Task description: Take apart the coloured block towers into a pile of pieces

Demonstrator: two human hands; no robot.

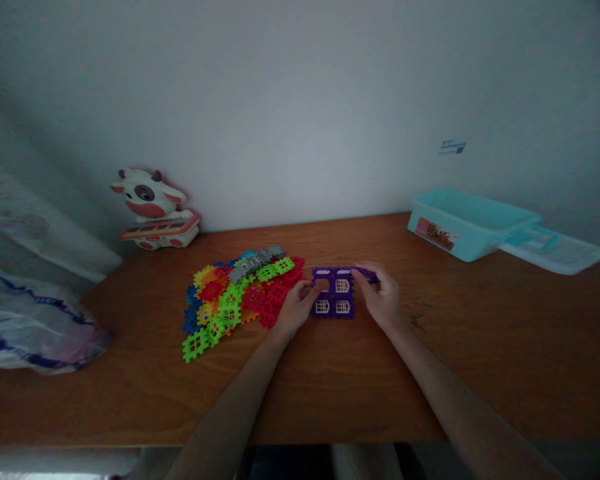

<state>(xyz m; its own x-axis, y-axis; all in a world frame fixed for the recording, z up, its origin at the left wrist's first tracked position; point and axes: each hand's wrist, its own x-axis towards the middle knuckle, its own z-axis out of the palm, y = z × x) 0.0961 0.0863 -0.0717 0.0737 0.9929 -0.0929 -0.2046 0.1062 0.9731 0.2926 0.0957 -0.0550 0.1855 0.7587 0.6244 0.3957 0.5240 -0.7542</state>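
A purple structure of interlocking building tiles (333, 295) with white window inserts stands on the wooden table in front of me. My left hand (298, 305) grips its left side, thumb by the upper left opening. On the other side, my right hand (380, 293) pinches a purple tile piece (367, 274) at the structure's upper right corner. Whether that piece is joined to the rest I cannot tell. Just left of my left hand lies a pile of loose tiles (230, 311) in green, red, yellow, orange, blue and grey.
A turquoise plastic bin (460, 220) with its pale lid (555, 250) beside it stands at the back right. At the back left sits a cow toy keyboard (155, 212). A clear plastic bag (35, 327) lies at the left edge of the wooden table (455, 373). A wall rises behind.
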